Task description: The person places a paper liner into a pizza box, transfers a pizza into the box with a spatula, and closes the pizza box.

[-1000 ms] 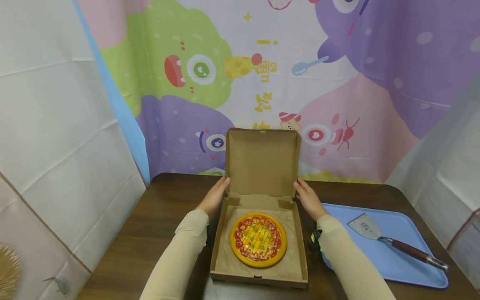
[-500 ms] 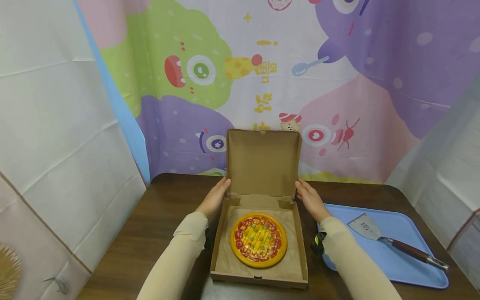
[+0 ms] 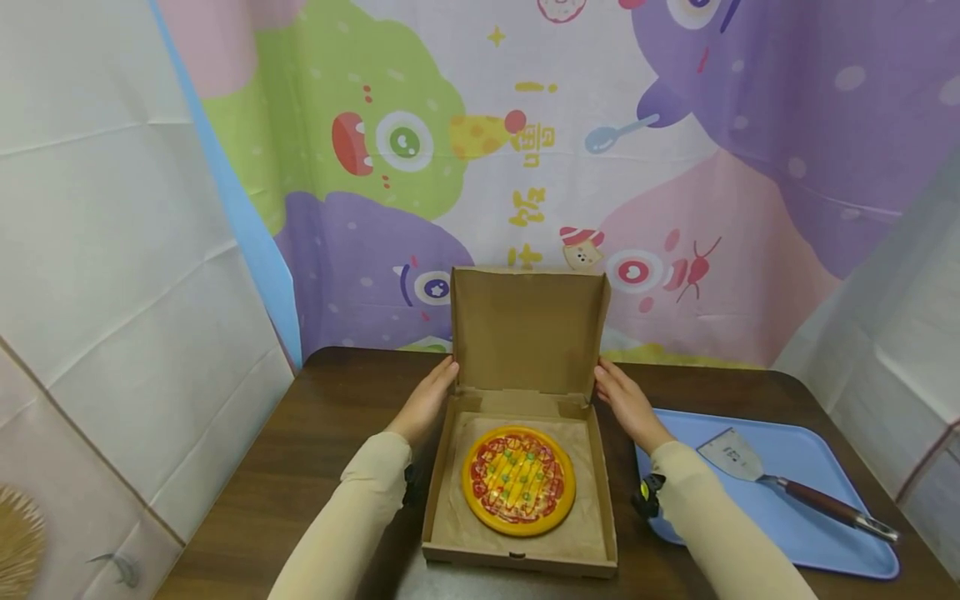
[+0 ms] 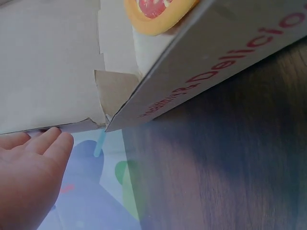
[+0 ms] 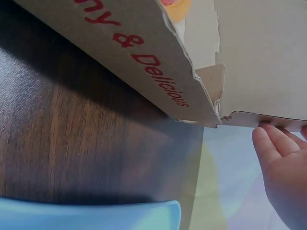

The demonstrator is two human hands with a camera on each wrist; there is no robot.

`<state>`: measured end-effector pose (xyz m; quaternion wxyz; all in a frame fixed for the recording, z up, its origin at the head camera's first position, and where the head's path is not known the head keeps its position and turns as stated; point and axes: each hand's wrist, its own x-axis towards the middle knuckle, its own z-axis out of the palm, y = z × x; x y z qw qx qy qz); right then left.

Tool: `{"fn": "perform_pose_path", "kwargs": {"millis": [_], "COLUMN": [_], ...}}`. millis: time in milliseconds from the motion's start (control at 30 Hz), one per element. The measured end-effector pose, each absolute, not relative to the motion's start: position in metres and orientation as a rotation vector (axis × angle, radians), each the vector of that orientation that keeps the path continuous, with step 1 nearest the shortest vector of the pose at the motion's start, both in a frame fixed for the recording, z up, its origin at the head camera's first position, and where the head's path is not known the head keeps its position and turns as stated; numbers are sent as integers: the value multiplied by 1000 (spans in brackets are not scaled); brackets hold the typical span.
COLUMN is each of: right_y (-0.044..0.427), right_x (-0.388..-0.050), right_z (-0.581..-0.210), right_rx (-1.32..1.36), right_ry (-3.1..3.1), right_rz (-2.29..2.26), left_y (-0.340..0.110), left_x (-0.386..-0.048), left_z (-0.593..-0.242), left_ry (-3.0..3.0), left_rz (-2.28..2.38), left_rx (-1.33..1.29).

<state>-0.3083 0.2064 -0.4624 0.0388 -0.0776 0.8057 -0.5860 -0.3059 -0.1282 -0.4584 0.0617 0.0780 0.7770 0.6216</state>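
A cardboard pizza box stands on the table with its lid raised. Inside, on brown paper, lies a round toy-like pizza with a yellow rim, red and yellow topping and green bits. My left hand touches the lid's left side near the hinge with fairly straight fingers. On the opposite side, my right hand touches the lid's right edge, its fingers extended along it. Both thumbs are hard to make out. Red lettering runs along the box's side walls in the wrist views.
Right of the box, a blue tray lies on the dark wooden table, partly under the right forearm. A spatula with a brown handle rests on it. A cartoon-print curtain hangs behind the table.
The lid has tipped a little forward, its top edge sitting lower and looking wider. Both hands have stayed at its sides, with the forearms shifting slightly outward. The pizza has not moved.
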Motion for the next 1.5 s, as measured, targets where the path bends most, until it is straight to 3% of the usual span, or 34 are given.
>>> {"fn": "perform_pose_path", "kwargs": {"millis": [767, 1233, 1500], "right_y": [213, 219, 223], "right_x": [-277, -258, -250], "right_z": [-456, -461, -468], "right_rx": [-384, -276, -395], "right_ry": [2489, 2569, 2594], "right_rz": [-1727, -1579, -1602], "left_y": [-134, -141, -143], "left_x": [-284, -269, -260], "left_z": [-462, -474, -478], "left_ry": [2345, 2284, 2298], "left_rz": [1899, 1957, 1935], "left_rx": [272, 288, 281]}}
